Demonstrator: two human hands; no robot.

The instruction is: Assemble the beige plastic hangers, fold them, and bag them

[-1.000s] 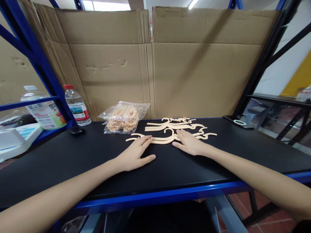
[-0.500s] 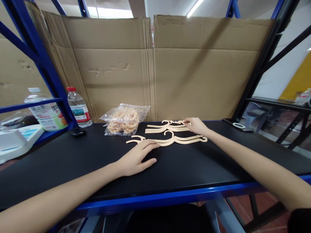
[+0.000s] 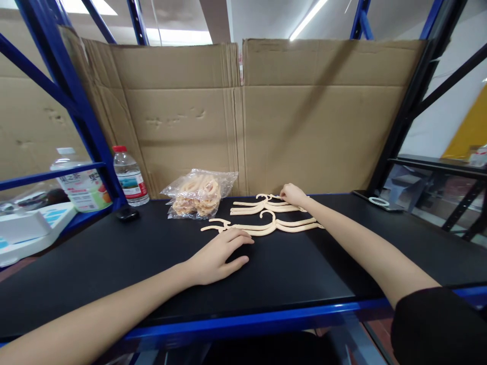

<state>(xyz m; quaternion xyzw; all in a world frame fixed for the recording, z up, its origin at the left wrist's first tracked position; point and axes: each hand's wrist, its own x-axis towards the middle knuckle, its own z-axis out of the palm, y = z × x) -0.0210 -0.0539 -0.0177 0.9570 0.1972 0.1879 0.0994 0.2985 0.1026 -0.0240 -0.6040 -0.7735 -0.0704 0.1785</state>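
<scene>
A cream-coloured clothes hanger (image 3: pixel 262 232) with a curved hook lies flat on the black tabletop. Loose-looking curved pieces (image 3: pixel 213 228) of the same colour lie at its left end. My left hand (image 3: pixel 220 256) rests palm down in front of this, fingers spread, fingertips by the hanger's left arm. Behind lies a second group of cream hanger parts (image 3: pixel 249 208), with a hook at its middle. My right hand (image 3: pixel 293 194) reaches over to this rear hanger, its fingers curled down onto the upper part. The fingertips are partly hidden.
A clear plastic bag (image 3: pixel 200 195) of cream rings or hangers sits at the back left. Farther left stand a black mouse (image 3: pixel 127 213), a red-capped water bottle (image 3: pixel 130 177) and a large jug (image 3: pixel 81 182). A phone-like dark slab with a white ring (image 3: pixel 379 201) lies right. Cardboard (image 3: pixel 323 137) walls the back.
My right hand has moved slightly left along the rear hanger, its fingers more curled. My left hand keeps its place by the front hanger. The view has tilted up a little.
</scene>
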